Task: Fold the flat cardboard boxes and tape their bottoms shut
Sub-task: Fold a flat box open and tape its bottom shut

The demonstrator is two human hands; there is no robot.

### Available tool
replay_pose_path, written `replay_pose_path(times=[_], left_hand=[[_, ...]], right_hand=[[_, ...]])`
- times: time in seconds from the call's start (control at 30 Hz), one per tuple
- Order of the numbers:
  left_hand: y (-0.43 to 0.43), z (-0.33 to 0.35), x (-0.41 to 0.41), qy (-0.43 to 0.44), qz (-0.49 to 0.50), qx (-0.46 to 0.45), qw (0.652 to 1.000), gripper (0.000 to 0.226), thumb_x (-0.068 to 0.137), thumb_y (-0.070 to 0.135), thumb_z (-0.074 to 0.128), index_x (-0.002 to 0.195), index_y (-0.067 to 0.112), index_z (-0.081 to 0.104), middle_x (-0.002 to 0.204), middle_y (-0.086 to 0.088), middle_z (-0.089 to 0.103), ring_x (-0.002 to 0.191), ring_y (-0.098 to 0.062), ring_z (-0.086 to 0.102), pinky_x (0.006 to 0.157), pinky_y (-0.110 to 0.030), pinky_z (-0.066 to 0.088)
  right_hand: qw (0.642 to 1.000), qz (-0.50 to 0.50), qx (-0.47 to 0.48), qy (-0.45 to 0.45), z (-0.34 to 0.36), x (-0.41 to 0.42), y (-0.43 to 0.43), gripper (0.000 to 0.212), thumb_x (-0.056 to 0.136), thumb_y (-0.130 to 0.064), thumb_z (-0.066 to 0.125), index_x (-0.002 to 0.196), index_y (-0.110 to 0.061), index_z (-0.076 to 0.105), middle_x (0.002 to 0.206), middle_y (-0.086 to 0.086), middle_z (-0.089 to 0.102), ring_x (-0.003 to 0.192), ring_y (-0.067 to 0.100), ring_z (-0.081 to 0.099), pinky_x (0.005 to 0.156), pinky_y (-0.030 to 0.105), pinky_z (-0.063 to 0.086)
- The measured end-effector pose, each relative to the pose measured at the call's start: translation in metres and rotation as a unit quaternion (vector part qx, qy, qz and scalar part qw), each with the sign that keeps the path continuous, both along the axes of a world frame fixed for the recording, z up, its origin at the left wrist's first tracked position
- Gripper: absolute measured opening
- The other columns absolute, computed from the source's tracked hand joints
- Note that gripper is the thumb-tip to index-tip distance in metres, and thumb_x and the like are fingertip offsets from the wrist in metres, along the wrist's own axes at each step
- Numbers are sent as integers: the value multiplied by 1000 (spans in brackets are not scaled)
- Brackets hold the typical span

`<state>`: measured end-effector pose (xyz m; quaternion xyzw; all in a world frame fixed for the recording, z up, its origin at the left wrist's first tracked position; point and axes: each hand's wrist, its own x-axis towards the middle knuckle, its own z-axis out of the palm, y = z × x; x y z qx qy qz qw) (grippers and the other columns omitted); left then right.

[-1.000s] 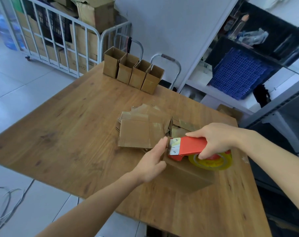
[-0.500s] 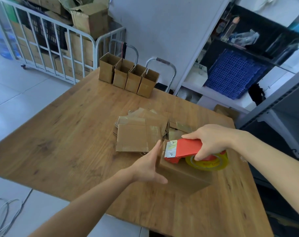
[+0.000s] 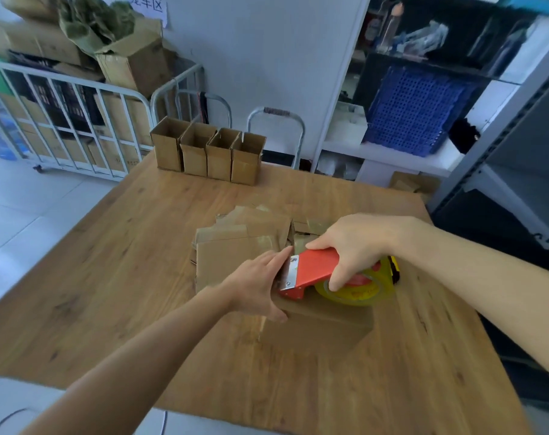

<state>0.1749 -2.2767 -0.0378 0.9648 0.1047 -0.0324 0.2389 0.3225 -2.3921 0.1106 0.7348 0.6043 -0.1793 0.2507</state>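
Observation:
A folded cardboard box (image 3: 326, 324) stands on the wooden table (image 3: 125, 293) with its bottom side up. On top of it sits a red tape dispenser (image 3: 314, 271) with a yellow-green roll, and my right hand (image 3: 355, 243) grips it. My left hand (image 3: 257, 284) holds the box's left end, fingers along the far side and thumb on the near side. A pile of flat cardboard boxes (image 3: 235, 246) lies just behind. Several folded boxes (image 3: 209, 153) stand in a row at the table's far edge.
A metal cage trolley (image 3: 62, 120) loaded with cartons stands at the back left. Chair backs (image 3: 276, 120) rise behind the table. White shelving with a blue crate (image 3: 414, 111) fills the back right. The table's front and left sides are bare wood.
My left hand has gone from touching the box's end to gripping it, thumb on the near side. The dispenser has stayed on the box top while the camera tilted up slightly.

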Motion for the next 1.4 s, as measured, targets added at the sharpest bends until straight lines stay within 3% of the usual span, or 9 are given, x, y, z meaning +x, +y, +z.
replay_pose_path(times=[0.17, 0.33, 0.57, 0.67, 0.83, 0.93, 1.07, 1.2, 1.4], left_hand=[[-4, 9, 1, 11, 29, -5, 999, 128, 59, 48, 85, 153, 21, 3, 157, 3, 20, 143, -12, 18, 109, -16, 12], [-9, 17, 4, 52, 23, 38, 998, 123, 61, 48, 84, 153, 22, 7, 157, 5, 21, 143, -12, 19, 111, -17, 12], [-11, 23, 10, 90, 14, 85, 992, 126, 60, 57, 81, 153, 24, 2, 157, 6, 20, 143, -14, 18, 118, -28, 11], [-14, 25, 13, 108, 5, 113, 988, 126, 63, 59, 78, 153, 21, -1, 158, 4, 17, 145, -14, 15, 117, -26, 1], [-44, 30, 29, 153, -36, 246, 956, 124, 73, 64, 67, 152, 13, -14, 159, 0, -15, 146, -23, -17, 113, -34, -14], [-87, 22, 61, 121, -68, 193, 971, 127, 71, 81, 52, 150, 13, -21, 152, -1, -31, 140, -19, -32, 115, -35, -18], [-101, 0, 76, 89, -77, 214, 970, 124, 69, 91, 33, 148, 15, -25, 156, -3, -29, 141, -17, -32, 119, -40, -12], [-97, -4, 73, 80, -90, 225, 967, 125, 68, 92, 35, 146, 16, -28, 155, 0, -30, 142, -16, -31, 118, -36, -14], [-98, -2, 74, 86, -95, 229, 965, 126, 68, 93, 34, 149, 16, -24, 156, 1, -27, 142, -14, -29, 116, -34, -18]], right_hand=[[997, -30, 17, 67, 4, 30, -33, 94, 75, -64, 69, 152, -38, 23, 110, -11, 44, 90, 8, 46, 68, 20, 39], [995, -56, 40, 76, -1, 68, -91, 96, 74, -61, 70, 152, -42, 17, 97, -21, 39, 78, 0, 43, 61, 17, 33], [986, -121, 54, 102, -35, 104, -169, 98, 71, -61, 70, 150, -50, 14, 94, -25, 39, 87, 5, 49, 66, 19, 41], [982, -124, 72, 119, -45, 108, -172, 97, 70, -61, 69, 150, -50, 14, 97, -24, 40, 91, 7, 50, 70, 21, 47], [979, -128, 89, 135, -54, 115, -171, 96, 70, -56, 71, 149, -50, 18, 95, -22, 43, 87, 6, 51, 67, 19, 45], [979, -122, 89, 139, -57, 117, -174, 95, 71, -56, 72, 150, -49, 18, 97, -20, 44, 87, 7, 52, 67, 21, 47], [972, -130, 103, 165, -62, 120, -180, 97, 74, -52, 73, 151, -46, 15, 97, -23, 41, 85, 3, 50, 61, 17, 41], [961, -151, 116, 203, -73, 121, -199, 99, 75, -48, 74, 152, -45, 11, 107, -16, 45, 86, 9, 54, 51, 15, 43], [963, -164, 99, 188, -73, 137, -232, 103, 72, -57, 71, 151, -49, 6, 107, -21, 42, 93, 5, 49, 58, 15, 43]])
